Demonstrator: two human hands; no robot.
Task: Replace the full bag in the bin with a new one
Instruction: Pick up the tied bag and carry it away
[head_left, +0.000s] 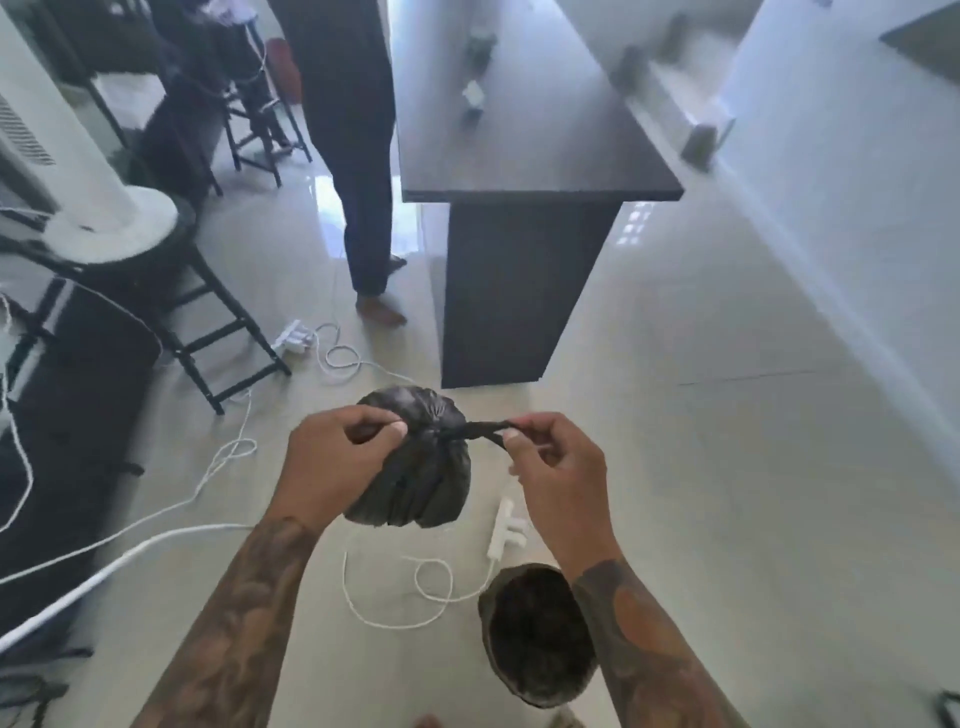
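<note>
Tying the full black plastic bag, I am pinching its twisted ends in my left hand and right hand, pulling evenly so the knot cinches tight.

Glossy tiled floor, dark counter

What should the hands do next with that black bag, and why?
Probably pull both ends apart to tighten the knot: the left hand and right hand each pinch a twisted end of the full black plastic bag, already out of the round bin.
</note>
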